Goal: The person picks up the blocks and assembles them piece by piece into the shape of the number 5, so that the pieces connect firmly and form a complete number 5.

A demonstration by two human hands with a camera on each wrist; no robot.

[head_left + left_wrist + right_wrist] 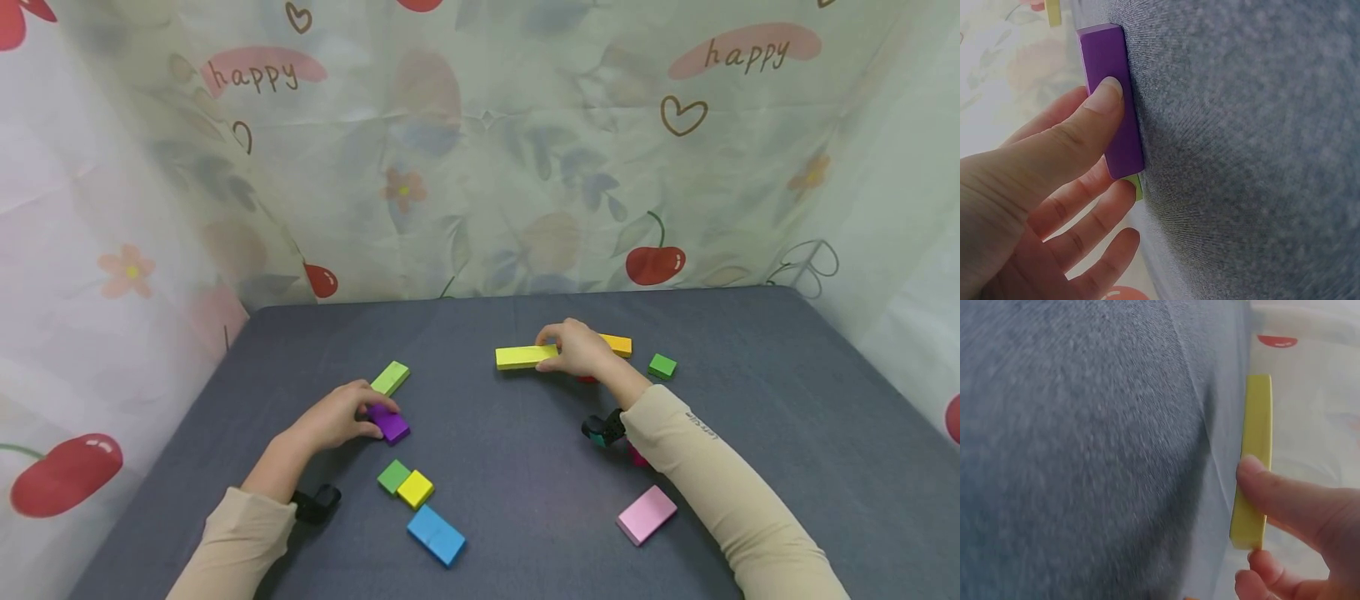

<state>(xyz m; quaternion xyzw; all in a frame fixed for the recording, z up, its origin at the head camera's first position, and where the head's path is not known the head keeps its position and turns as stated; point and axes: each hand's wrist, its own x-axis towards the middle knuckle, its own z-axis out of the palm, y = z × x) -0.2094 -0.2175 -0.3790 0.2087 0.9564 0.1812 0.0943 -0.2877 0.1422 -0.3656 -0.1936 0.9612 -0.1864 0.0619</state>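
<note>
Two pinches on my feed; crowding is what I'd watch.
Nearer me, the left hand (341, 417) pinches the purple block (391, 425) between thumb and fingers, the spare fingers loosely spread; the lime block (391, 378) sits just past it at twelve o'clock, so I judge forward drift could skew it. Farther off, at two o'clock, the right hand (576, 348) pinches the yellow bar (519, 358) partway along, so a slack thumb could let it twist. Behind that hand, at the bar's three o'clock, the orange block (618, 345) could catch a knuckle.
</note>
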